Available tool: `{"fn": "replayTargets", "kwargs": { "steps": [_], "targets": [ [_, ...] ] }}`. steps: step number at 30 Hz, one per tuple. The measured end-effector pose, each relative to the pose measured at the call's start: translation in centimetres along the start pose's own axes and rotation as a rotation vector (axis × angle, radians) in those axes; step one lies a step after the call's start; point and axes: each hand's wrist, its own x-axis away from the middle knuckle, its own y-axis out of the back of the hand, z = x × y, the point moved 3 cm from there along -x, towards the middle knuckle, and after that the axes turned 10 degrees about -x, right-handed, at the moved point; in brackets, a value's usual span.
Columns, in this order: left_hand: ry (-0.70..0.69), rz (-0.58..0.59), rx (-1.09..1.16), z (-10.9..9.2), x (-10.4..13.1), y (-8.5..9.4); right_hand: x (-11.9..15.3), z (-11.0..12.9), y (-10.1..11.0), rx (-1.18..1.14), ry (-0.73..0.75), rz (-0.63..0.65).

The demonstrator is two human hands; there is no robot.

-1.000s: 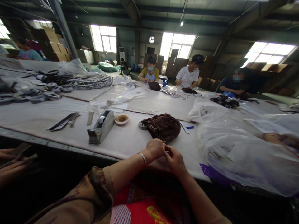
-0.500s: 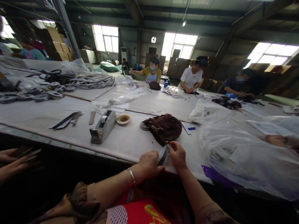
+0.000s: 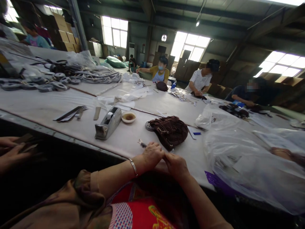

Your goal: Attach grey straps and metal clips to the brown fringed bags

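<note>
My left hand (image 3: 152,155) is closed at the table's front edge. From its far side sticks out a short dark strap end (image 3: 142,143) with a small metal clip. My right hand (image 3: 177,166) meets it, fingers pinched together against the left fingers; what they hold is hidden. Just beyond both hands lies a dark brown fringed bag (image 3: 172,132) with metal rings, and a grey roll (image 3: 149,126) shows at its left side.
Left of the bag stand a grey tape dispenser (image 3: 109,123) and a small white dish (image 3: 128,117). Dark strips (image 3: 70,114) lie farther left. A large clear plastic bag (image 3: 247,159) covers the right side. A neighbour's hands (image 3: 11,151) hold strips at far left. Several co-workers sit across the table.
My hands have come together. The small clear bag with something dark in it, held between them before, is now mostly hidden, and a clip-ended strap shows past my left hand.
</note>
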Motion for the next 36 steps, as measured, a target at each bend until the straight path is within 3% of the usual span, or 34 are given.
{"fn": "replayTargets", "kwargs": {
  "steps": [2,4,7,9,14,20,26,31,36],
  "targets": [
    [0.036,-0.169,-0.012,0.2,1.6,-0.6,0.2,-0.1,-0.7,0.068,-0.037,0.009],
    [0.167,-0.224,0.039,0.7,3.5,-1.6,0.5,-0.3,-1.1,0.106,-0.047,-0.012],
    [0.441,-0.080,0.184,2.2,5.1,-3.1,0.8,-0.4,-1.3,0.119,-0.012,-0.040],
    [0.571,0.018,0.227,3.3,4.9,-3.4,0.8,-0.2,-1.4,0.122,0.040,-0.031],
    [0.692,0.126,0.204,5.5,1.7,-2.4,0.7,0.6,-1.4,0.160,0.150,0.009],
    [0.697,0.172,0.226,5.4,-0.5,-2.3,0.2,1.0,-0.3,0.151,0.189,0.096],
    [0.551,0.145,0.204,4.1,-0.3,-2.3,-3.5,2.0,2.4,0.134,0.183,-0.032],
    [0.399,0.119,0.164,3.5,0.6,-2.0,-7.5,3.4,1.0,0.342,0.243,0.165],
    [0.432,0.106,0.166,4.5,2.2,-2.3,-8.4,3.7,-0.9,0.347,0.204,0.333]
  ]
}}
